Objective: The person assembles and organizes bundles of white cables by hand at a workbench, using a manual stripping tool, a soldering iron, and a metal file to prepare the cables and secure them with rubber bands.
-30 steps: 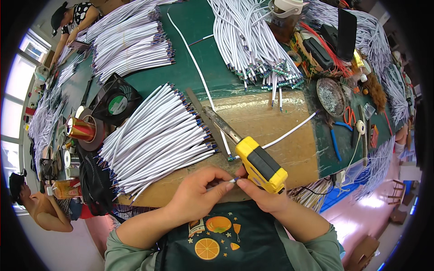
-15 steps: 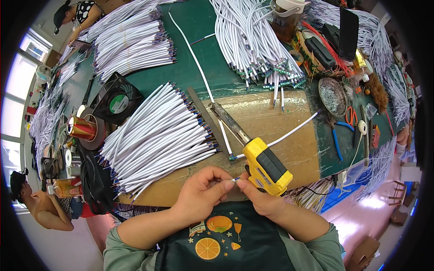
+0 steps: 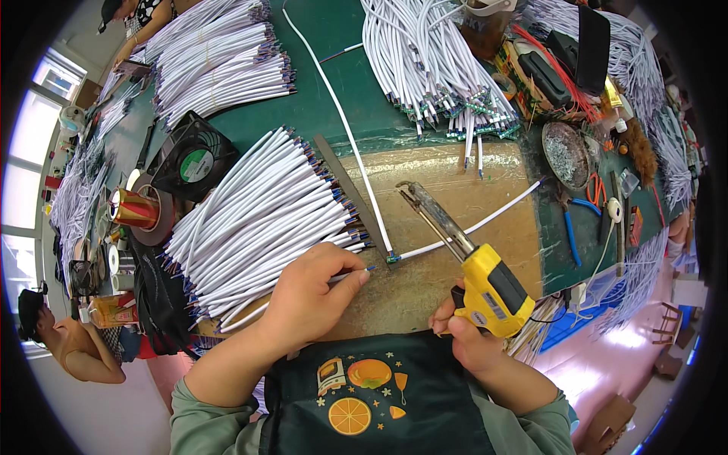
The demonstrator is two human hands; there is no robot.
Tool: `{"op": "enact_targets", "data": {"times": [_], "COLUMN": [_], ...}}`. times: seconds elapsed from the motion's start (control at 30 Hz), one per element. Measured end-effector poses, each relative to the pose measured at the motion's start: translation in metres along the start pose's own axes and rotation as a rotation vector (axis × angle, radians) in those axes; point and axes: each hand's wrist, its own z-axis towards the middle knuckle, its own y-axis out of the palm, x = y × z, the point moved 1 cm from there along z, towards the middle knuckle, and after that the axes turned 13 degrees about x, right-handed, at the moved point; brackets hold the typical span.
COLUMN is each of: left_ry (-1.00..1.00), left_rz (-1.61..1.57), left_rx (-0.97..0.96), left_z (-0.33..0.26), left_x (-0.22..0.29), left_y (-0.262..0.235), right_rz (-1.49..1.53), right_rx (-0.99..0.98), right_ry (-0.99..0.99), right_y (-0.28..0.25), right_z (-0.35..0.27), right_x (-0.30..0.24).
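My left hand is closed in a pinch on a white cable, whose thin blue wire end pokes out past the fingertips. In my right hand is a yellow and black soldering gun. Its long metal tip slants up and to the left over the brown board. Below that tip, a long white cable and a shorter white cable meet at a small green piece. Just beyond my left hand lies a big bundle of white cables.
A metal strip borders the bundle. A black fan and a red-gold can stand left. More white cables lie at the back. Blue-handled pliers and a round dish are right. Two people sit at left.
My hands have moved apart, the left up and leftward with the cable, the right to the right. The soldering gun has shifted right, its tip away from the long cable.
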Motion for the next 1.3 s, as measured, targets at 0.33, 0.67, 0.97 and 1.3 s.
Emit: {"op": "enact_targets", "data": {"times": [0.33,0.67,0.97,1.3], "left_ry": [0.019,0.017,-0.057,-0.043], "left_rz": [0.072,0.065,0.045,0.056], "left_rx": [-0.053,-0.063,-0.074,-0.083], "left_z": [0.008,0.017,0.018,0.022], "left_x": [0.002,0.008,0.014,0.019], "left_y": [0.011,0.016,0.013,0.021], "right_rz": [-0.030,0.026,0.001,0.029], "right_rx": [-0.070,-0.077,-0.059,-0.069], "right_ry": [0.076,0.114,0.138,0.152], "right_y": [-0.024,-0.033,-0.040,-0.041], "right_z": [-0.018,-0.028,-0.031,-0.029], "right_x": [0.004,0.004,0.001,0.002]}}
